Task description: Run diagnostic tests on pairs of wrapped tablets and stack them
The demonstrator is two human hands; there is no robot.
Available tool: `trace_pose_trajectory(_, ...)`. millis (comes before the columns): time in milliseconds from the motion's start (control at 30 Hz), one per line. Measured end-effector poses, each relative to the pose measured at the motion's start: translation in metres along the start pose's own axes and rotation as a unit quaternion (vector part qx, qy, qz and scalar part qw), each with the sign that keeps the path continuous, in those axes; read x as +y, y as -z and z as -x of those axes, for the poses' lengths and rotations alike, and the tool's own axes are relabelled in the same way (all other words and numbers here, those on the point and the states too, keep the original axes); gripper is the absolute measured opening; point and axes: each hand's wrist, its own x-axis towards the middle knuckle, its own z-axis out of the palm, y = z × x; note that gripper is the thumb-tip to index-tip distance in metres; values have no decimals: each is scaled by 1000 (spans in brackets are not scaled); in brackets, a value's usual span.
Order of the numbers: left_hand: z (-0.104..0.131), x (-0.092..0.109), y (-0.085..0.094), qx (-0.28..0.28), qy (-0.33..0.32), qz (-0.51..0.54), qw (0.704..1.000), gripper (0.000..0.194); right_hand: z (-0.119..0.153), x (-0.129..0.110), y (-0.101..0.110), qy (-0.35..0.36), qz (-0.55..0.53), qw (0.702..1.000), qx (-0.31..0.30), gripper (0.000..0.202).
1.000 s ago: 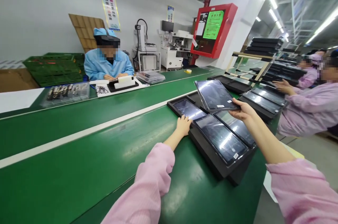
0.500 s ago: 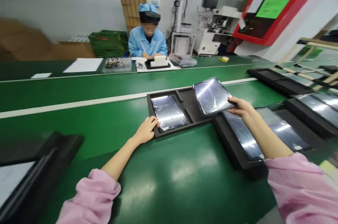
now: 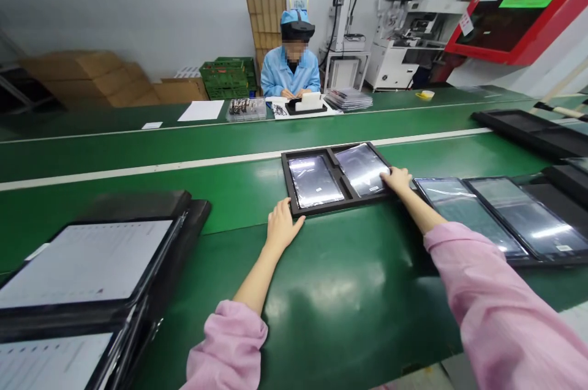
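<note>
A black two-compartment tray lies on the green bench in front of me. Flat in its left compartment is a glossy tablet screen under clear film. The second tablet screen sits slightly askew at the right compartment, its right edge gripped by my right hand; the fingertips beneath are hidden. My left hand rests at the tray's near left corner, thumb and fingers spread around it.
At right, another tray holds film-covered screens, with a black tray behind. Stacked tablets with lit white screens stand at left. Across the bench sits a person in blue, beside a clear parts box.
My right hand has lowered the second screen from above the tray into the right compartment. My left hand's fingers have spread at the corner. The camera view has turned left.
</note>
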Motion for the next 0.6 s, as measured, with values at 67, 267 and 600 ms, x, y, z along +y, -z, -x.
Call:
trace_pose_trajectory(67,0,2,0,-1,3,9,1000,54,19,-11,-26,75,41,996,32,36)
trace_pose_trajectory(267,0,-4,12,53,19,85,995,28,91,-54,-135,327,88,939,-61,25)
trace_pose_trajectory(600,174,20,93,269,75,176,944,24,157,-102,-206,443,156,865,-175,28)
